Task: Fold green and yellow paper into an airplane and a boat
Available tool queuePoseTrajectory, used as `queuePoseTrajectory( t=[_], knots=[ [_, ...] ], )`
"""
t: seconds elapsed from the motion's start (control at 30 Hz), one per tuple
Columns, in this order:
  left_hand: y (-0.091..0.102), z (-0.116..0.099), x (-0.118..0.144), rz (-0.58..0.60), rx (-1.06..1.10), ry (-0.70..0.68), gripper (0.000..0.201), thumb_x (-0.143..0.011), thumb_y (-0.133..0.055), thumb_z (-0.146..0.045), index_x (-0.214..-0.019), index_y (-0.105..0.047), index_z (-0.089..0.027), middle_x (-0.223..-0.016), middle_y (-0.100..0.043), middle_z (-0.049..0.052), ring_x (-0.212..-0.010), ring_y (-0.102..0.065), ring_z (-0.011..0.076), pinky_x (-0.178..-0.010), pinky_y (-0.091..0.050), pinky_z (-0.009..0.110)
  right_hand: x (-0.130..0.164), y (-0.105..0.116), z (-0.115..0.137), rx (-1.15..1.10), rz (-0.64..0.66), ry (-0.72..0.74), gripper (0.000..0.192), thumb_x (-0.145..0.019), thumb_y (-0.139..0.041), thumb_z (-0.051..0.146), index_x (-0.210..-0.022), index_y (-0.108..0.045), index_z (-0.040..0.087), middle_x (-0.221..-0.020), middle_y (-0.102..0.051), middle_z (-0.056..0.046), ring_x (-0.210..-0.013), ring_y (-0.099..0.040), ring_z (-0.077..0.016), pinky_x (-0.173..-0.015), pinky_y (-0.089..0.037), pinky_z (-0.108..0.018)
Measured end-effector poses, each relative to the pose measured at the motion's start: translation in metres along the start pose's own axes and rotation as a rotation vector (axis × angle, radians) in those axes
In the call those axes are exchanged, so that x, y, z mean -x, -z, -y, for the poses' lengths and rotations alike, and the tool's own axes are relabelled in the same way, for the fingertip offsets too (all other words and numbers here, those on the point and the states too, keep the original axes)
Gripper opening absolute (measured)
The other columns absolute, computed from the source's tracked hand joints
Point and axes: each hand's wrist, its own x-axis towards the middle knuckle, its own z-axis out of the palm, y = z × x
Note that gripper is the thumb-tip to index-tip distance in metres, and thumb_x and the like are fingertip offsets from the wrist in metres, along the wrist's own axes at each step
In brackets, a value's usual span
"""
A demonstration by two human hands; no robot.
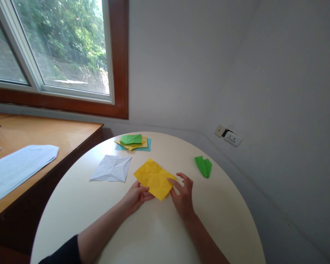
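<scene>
A creased yellow sheet of origami paper [155,178] is held between both hands over the round table. My left hand [137,197] pinches its lower left edge, thumb on top and fingers underneath. At the right corner, my right hand [183,192] grips the sheet between thumb and fingers, its index finger raised and bent. Fold lines cross the yellow paper's face. Left of it, a creased white paper square [111,168] lies flat. To the right rests a folded green paper [203,166].
A pile of coloured papers [132,142], with a green one on top, sits at the far edge of the round table [143,238]. A wooden desk [71,124] at left carries white sheets [19,167]. A wall socket [233,138] is behind on the right.
</scene>
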Motion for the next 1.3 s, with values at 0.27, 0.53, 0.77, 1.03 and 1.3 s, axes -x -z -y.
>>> queuePoseTrajectory(
  t=[0.27,0.53,0.77,1.03,1.3],
  knots=[
    [0.0,-0.002,0.001,-0.013,-0.012,-0.006,0.047,-0.07,-0.051,0.002,-0.115,-0.045,-0.01,-0.108,-0.065,0.016,-0.084,-0.069,0.0248,-0.084,-0.053,0.042,-0.001,0.001,0.0,-0.033,0.003,-0.008,0.029,-0.078,-0.054,0.007,-0.095,-0.067,0.026,-0.109,-0.05,-0.009,-0.101,-0.045,-0.0248,-0.078,-0.048,-0.044],
    [-0.003,-0.009,0.004,-0.018,0.163,0.067,0.053,-0.077,-0.052,-0.011,-0.128,-0.039,-0.008,-0.113,-0.063,0.017,-0.1,-0.063,0.0275,-0.089,-0.051,0.04,-0.008,0.01,0.018,-0.136,0.097,0.128,0.038,-0.076,-0.052,0.003,-0.097,-0.067,0.03,-0.107,-0.054,-0.006,-0.103,-0.049,-0.0223,-0.084,-0.048,-0.042],
    [0.002,-0.011,0.003,0.022,0.213,0.084,0.051,-0.078,-0.052,-0.017,-0.127,-0.041,-0.008,-0.11,-0.065,0.016,-0.1,-0.063,0.0282,-0.089,-0.05,0.041,-0.009,0.009,0.021,-0.142,0.215,0.192,0.031,-0.074,-0.053,0.002,-0.089,-0.066,0.026,-0.115,-0.055,-0.006,-0.112,-0.046,-0.0226,-0.09,-0.044,-0.042],
    [0.003,-0.012,0.002,0.093,0.339,0.121,0.051,-0.08,-0.047,-0.02,-0.129,-0.038,-0.008,-0.111,-0.064,0.016,-0.106,-0.06,0.0284,-0.094,-0.046,0.042,-0.006,0.006,0.019,-0.159,0.363,0.221,0.033,-0.069,-0.05,0.0,-0.088,-0.063,0.024,-0.114,-0.064,-0.003,-0.114,-0.051,-0.022,-0.093,-0.033,-0.042],
    [0.001,-0.011,0.0,-0.015,0.321,0.124,0.05,-0.082,-0.046,-0.021,-0.13,-0.038,-0.008,-0.11,-0.065,0.017,-0.103,-0.061,0.0295,-0.095,-0.044,0.046,-0.001,-0.001,0.011,-0.091,0.344,0.186,0.036,-0.07,-0.046,-0.003,-0.087,-0.063,0.024,-0.116,-0.063,-0.001,-0.114,-0.05,-0.0207,-0.094,-0.026,-0.041]
  ],
)
